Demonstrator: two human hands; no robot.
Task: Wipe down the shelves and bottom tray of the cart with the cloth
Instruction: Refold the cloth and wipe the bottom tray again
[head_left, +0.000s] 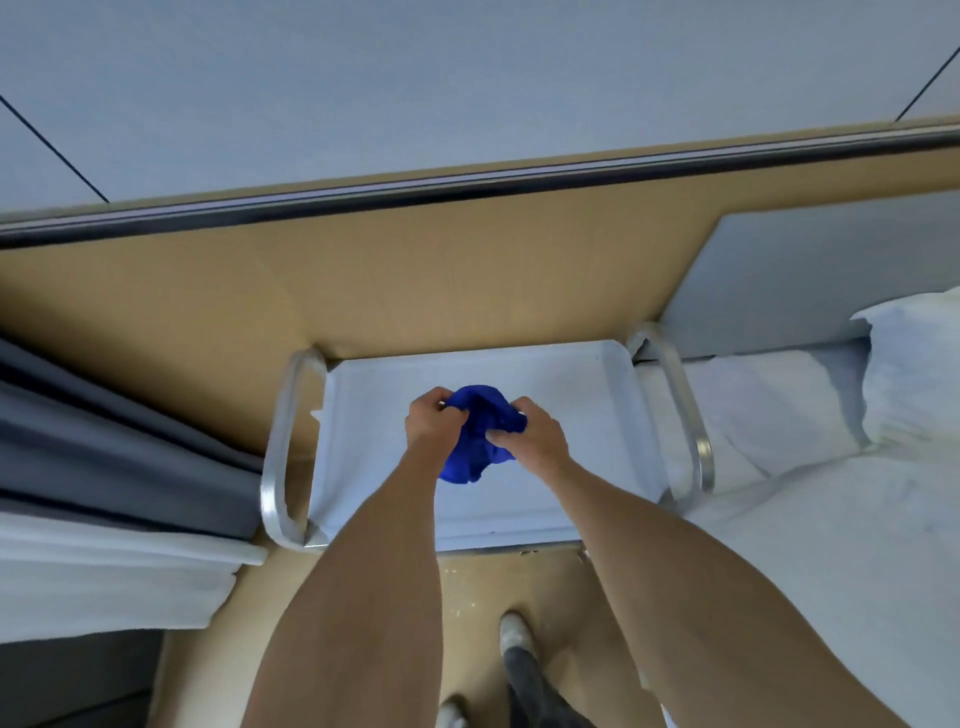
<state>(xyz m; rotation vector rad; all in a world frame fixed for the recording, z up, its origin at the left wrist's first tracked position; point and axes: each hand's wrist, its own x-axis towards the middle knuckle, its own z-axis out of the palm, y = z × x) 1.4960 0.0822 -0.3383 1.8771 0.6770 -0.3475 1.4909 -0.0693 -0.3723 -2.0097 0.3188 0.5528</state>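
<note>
A white cart stands in front of me, seen from above, with its top shelf (571, 415) showing a raised rim and metal handles at both ends. A bunched blue cloth (475, 447) hangs above the middle of that shelf. My left hand (434, 423) grips the cloth's left side. Gripping its right side is my right hand (530, 434). Both hands have fingers curled into the fabric. The cart's lower shelves and bottom tray are hidden under the top shelf.
The left metal handle (278, 457) and the right metal handle (685, 415) frame the cart. Grey and white curtains (114, 467) hang at the left. A bed with white sheets and a pillow (909, 374) lies at the right. My feet (514, 634) stand on the tan floor.
</note>
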